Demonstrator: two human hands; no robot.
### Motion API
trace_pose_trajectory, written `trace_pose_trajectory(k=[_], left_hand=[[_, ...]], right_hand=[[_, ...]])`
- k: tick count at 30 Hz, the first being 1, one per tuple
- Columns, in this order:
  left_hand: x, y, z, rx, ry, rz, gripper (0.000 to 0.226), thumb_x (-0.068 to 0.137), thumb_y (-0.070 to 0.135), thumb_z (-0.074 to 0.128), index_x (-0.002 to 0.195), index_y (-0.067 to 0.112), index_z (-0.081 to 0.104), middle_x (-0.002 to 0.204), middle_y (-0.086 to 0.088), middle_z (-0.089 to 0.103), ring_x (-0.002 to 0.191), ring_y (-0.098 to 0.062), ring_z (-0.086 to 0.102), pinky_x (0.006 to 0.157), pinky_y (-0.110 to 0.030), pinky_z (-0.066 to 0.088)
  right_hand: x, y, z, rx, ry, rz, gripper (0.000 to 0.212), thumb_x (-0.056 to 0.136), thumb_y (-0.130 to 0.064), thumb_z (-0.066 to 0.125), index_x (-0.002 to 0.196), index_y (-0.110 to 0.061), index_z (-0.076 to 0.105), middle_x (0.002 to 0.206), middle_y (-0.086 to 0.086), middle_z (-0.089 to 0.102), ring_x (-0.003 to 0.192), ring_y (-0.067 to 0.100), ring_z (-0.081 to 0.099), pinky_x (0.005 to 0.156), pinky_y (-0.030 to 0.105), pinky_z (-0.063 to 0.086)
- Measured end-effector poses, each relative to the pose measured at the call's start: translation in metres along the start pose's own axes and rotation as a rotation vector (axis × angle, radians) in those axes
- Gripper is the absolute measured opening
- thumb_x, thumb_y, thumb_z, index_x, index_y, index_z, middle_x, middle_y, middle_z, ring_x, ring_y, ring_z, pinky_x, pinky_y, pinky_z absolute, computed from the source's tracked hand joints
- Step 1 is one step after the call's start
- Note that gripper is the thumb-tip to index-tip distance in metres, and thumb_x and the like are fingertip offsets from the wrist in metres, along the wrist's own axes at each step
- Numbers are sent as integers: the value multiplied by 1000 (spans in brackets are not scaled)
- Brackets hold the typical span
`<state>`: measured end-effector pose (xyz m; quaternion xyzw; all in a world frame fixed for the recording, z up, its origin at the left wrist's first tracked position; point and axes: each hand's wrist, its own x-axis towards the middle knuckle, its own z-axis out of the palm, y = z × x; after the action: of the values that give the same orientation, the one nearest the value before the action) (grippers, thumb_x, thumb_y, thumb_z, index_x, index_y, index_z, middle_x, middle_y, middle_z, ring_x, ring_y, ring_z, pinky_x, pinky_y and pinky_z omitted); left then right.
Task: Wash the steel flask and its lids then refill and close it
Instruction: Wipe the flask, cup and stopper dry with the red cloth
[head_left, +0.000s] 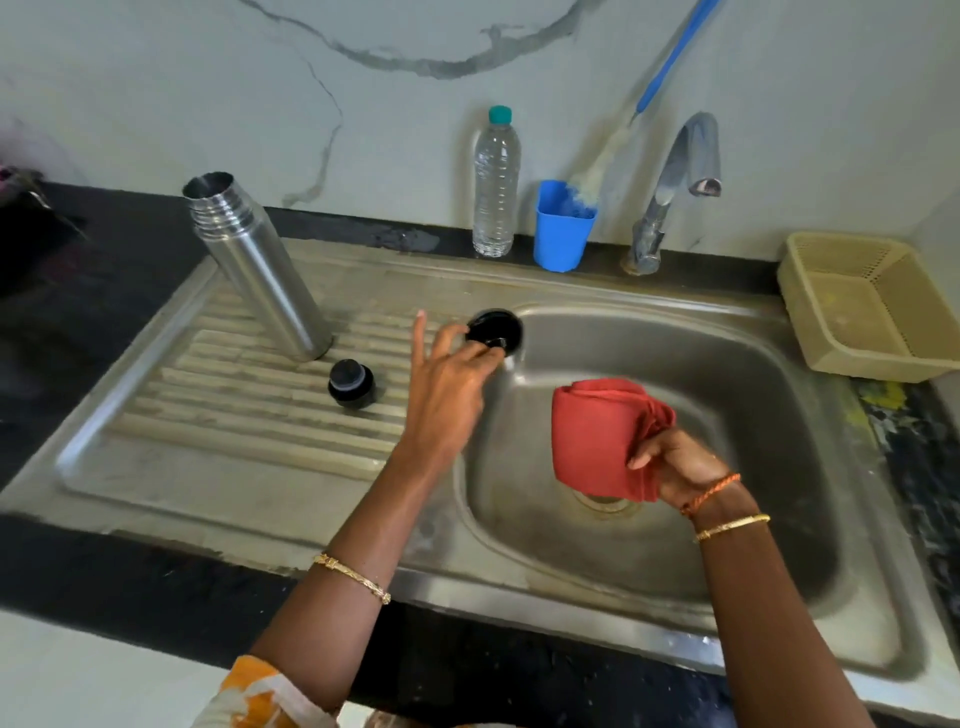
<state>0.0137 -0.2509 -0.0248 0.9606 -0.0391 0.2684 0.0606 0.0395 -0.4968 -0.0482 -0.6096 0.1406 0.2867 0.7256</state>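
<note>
The steel flask (257, 265) stands open and uncapped on the ribbed drainboard at the left. A small black inner lid (351, 383) lies on the drainboard just in front of it. My left hand (449, 374) pinches the rim of the black outer lid (494, 328) at the basin's far left edge, index finger raised. Over the basin, my right hand (675, 465) grips a folded red cloth (597, 434).
The steel sink (737, 374) has its tap (680, 182) at the back right, shut off. A clear plastic water bottle (496, 182) and a blue cup (563, 226) holding a blue-handled brush stand behind the basin. A beige plastic basket (872, 306) sits at the right.
</note>
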Motion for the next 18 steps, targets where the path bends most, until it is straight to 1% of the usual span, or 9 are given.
trace_pose_trajectory(k=[2,3,4,6,9,12,14,16,18], left_hand=[[-3,-28,-7,53,-5,-121,39,66,-7,71,97,17,74,92,-3,73,105,-32,58,107,-50,18],[-3,-40,-10,76,-18,-165,37,68,-8,69,96,16,74,93,-4,73,105,-33,56,102,-48,24],[-1,-53,-14,106,-43,-197,35,71,-7,67,97,15,73,94,-5,72,105,-33,55,96,-45,30],[5,-73,-20,159,-129,-234,31,79,-4,63,102,15,73,101,-6,72,107,-31,52,87,-41,35],[14,-90,-26,214,-228,-238,35,87,0,56,112,20,70,110,-2,69,110,-27,47,84,-36,33],[19,-107,-29,240,-308,-260,33,87,1,57,107,23,71,103,0,69,109,-25,45,82,-33,31],[20,-118,-31,282,-364,-278,28,84,5,63,103,23,71,97,0,69,109,-24,46,84,-32,33],[20,-125,-30,312,-395,-286,20,84,11,66,102,20,71,97,-3,70,110,-24,48,86,-34,37],[19,-131,-28,300,-413,-286,15,88,14,64,101,15,71,99,-6,70,111,-25,49,89,-35,38]], right_hand=[[-5,-3,13,-128,-17,-20,30,56,16,44,51,-3,67,50,4,61,58,24,61,47,22,49],[-7,-5,19,-181,-42,-32,30,55,18,46,54,-4,66,49,0,61,54,20,58,46,22,48],[-10,-7,27,-224,-61,-35,30,50,15,49,63,-6,65,51,-2,62,56,19,58,50,25,49],[-12,-8,38,-259,-102,-43,49,36,8,46,79,-8,63,59,-2,65,66,21,58,61,29,47],[-14,-12,54,-261,-58,-37,50,34,6,43,78,-9,59,51,-5,61,61,20,53,52,23,43],[-21,-21,74,-314,-52,-32,29,57,16,50,71,-8,56,42,-6,56,59,20,46,41,17,41],[-19,-21,83,-341,3,-36,39,68,28,35,66,-6,55,41,-5,54,59,21,45,42,18,41],[-18,-22,93,-333,54,-24,44,69,28,33,61,-7,57,43,-2,53,58,20,47,47,22,41],[-18,-21,104,-304,97,-9,47,69,28,32,53,-7,58,40,-2,50,54,19,48,44,20,40]])
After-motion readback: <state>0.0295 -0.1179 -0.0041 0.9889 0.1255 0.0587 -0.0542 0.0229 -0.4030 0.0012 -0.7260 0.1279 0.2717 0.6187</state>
